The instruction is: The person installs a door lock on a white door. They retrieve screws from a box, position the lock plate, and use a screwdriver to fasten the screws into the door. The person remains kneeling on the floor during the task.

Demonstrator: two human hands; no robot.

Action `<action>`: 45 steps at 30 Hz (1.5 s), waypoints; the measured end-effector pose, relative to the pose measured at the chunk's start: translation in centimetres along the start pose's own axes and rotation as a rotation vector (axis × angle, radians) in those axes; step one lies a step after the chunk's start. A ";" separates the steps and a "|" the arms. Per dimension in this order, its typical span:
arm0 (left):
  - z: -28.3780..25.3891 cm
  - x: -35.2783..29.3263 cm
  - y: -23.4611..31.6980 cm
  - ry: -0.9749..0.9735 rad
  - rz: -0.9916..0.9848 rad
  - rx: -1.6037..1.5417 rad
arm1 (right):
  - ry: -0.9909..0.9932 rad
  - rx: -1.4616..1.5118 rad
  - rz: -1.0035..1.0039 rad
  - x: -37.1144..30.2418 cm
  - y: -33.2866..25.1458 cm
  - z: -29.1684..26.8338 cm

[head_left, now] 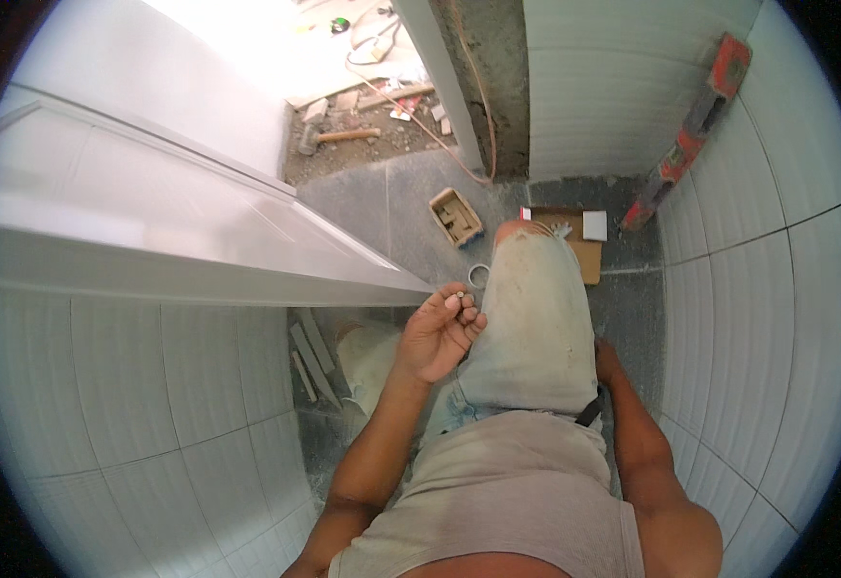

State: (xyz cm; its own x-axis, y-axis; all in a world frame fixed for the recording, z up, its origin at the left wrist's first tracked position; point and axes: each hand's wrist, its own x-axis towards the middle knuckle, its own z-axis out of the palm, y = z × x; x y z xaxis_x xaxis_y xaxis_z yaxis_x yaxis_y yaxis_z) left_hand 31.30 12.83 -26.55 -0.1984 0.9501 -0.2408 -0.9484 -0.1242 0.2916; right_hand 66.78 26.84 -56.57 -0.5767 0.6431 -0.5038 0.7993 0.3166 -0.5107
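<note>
My left hand (442, 334) is raised, palm up, beside my bent knee. Thumb and forefinger pinch a tiny pale piece (460, 295), too small to name. My right hand (609, 364) hangs low on the outer side of my thigh, its fingers mostly hidden, so what it holds, if anything, cannot be made out. Just beyond the left hand, a grey ring (478, 276) lies on the floor. Past it sits a small open tan tray (456, 218) with compartments. An opened cardboard box (587, 258) with small items lies beyond my knee.
A white door (199, 252) stands at the left, its edge close to my left hand. A red spirit level (687, 140) leans on the right tiled wall. Cut strips (312, 349) lie left. Beyond the doorway are a mallet (338, 137), rubble and a cable (486, 116).
</note>
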 end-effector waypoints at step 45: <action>31.0 4.5 12.0 -0.963 0.361 0.263 | 1.158 0.047 -1.189 -25.9 -42.7 -40.8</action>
State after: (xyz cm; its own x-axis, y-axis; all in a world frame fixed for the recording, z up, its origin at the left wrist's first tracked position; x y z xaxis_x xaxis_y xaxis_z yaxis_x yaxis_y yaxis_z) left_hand 26.67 24.47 4.57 -0.0689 0.7096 0.7013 -0.7661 -0.4879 0.4184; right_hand 54.49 25.11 6.64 -0.3808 0.2238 0.8972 0.0153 0.9717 -0.2358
